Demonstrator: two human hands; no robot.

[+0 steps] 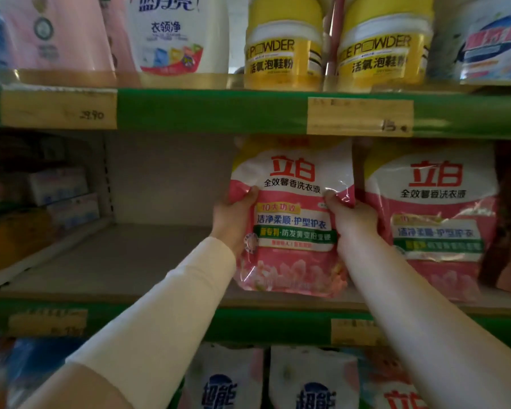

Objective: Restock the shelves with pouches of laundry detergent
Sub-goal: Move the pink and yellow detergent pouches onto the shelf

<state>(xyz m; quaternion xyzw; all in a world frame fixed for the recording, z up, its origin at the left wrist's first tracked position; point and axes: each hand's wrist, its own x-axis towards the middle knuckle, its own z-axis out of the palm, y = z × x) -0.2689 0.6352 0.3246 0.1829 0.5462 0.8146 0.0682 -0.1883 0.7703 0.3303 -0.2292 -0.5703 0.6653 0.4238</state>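
Observation:
A pink and white detergent pouch point(292, 219) stands upright on the middle shelf point(130, 261). My left hand point(233, 219) grips its left edge with the thumb over the front. My right hand point(351, 216) grips its right edge the same way. A second pouch of the same kind point(437, 219) stands close to its right, touching or nearly so. The pouch's bottom rests near the shelf's front lip.
The shelf's left half is bare back to the rear panel. Boxes point(59, 196) are stacked at far left. Yellow powder tubs point(283, 42) and a white bottle point(174, 33) stand on the shelf above. Blue-lettered pouches point(313, 379) fill the shelf below. Green shelf edges carry price tags point(360, 116).

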